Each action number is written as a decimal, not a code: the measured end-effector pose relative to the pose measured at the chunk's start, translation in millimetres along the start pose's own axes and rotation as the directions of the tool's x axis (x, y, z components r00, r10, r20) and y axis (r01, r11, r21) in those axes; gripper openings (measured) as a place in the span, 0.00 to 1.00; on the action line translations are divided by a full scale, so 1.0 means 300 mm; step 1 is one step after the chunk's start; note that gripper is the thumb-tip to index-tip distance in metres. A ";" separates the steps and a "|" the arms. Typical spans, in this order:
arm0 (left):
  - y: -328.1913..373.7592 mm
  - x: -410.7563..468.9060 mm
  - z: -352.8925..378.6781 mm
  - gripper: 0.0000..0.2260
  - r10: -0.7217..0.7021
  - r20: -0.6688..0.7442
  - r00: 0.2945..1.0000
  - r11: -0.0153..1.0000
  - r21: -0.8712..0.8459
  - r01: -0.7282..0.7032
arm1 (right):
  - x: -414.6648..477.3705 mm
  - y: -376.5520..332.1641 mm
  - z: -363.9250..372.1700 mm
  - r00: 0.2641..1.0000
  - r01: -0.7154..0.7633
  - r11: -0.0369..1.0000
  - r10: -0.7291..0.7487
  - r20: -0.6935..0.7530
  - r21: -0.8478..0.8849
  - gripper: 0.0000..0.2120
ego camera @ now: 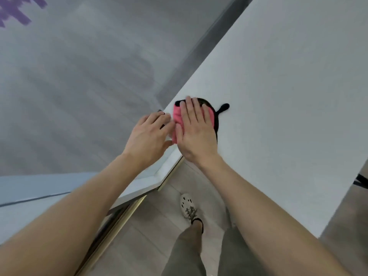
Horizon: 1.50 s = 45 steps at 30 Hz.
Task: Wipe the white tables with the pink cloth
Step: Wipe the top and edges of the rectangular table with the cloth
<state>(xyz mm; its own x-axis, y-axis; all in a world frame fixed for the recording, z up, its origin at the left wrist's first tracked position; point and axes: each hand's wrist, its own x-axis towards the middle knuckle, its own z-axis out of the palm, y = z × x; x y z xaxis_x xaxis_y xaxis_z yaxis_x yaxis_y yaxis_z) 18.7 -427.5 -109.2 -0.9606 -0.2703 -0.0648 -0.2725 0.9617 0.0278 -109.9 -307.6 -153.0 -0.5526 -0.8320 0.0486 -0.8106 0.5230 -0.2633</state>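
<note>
right hand (196,132) flat on pink cloth (177,116) by the table (278,96) corner, left hand (149,132) loose at same corner: keep pressure even, overlap strokes

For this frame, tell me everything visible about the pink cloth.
The pink cloth looks soft and plush. It is bunched rather than spread out, with black parts along its far and right sides and a black tab sticking out to the right. It lies on the white table near a corner. The right hand lies flat on it, hiding most of it. The left hand sits at its left edge; whether they touch is unclear.
</note>
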 end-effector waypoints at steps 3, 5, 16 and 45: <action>-0.009 0.010 0.003 0.25 0.005 0.009 1.000 1.000 -0.002 -0.005 | -0.186 0.117 -0.043 0.997 0.075 0.997 -0.075 0.006 -0.011 0.31; -0.010 0.017 0.008 0.22 0.008 -0.009 1.000 1.000 -0.014 -0.008 | -0.314 0.239 -0.086 0.997 -0.082 0.995 0.082 0.000 -0.049 0.31; -0.055 0.050 -0.016 0.17 0.061 0.040 0.997 0.998 0.029 -0.062 | -0.085 -0.076 0.035 0.943 -0.276 0.960 0.279 -0.180 0.039 0.30; 0.582 0.351 0.172 0.17 -0.025 -0.230 0.973 0.982 -0.186 -0.019 | -0.559 0.781 -0.212 0.659 -0.744 0.665 0.714 -0.237 -0.062 0.35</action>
<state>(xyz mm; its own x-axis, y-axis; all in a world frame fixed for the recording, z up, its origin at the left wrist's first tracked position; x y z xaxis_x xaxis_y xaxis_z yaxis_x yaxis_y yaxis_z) -127.3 -285.7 -162.6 -0.9404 -0.2970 0.1656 -0.2597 0.9416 0.2142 -219.4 -33.8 -161.6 -0.9888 -0.1306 0.0722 -0.1403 0.9784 -0.1519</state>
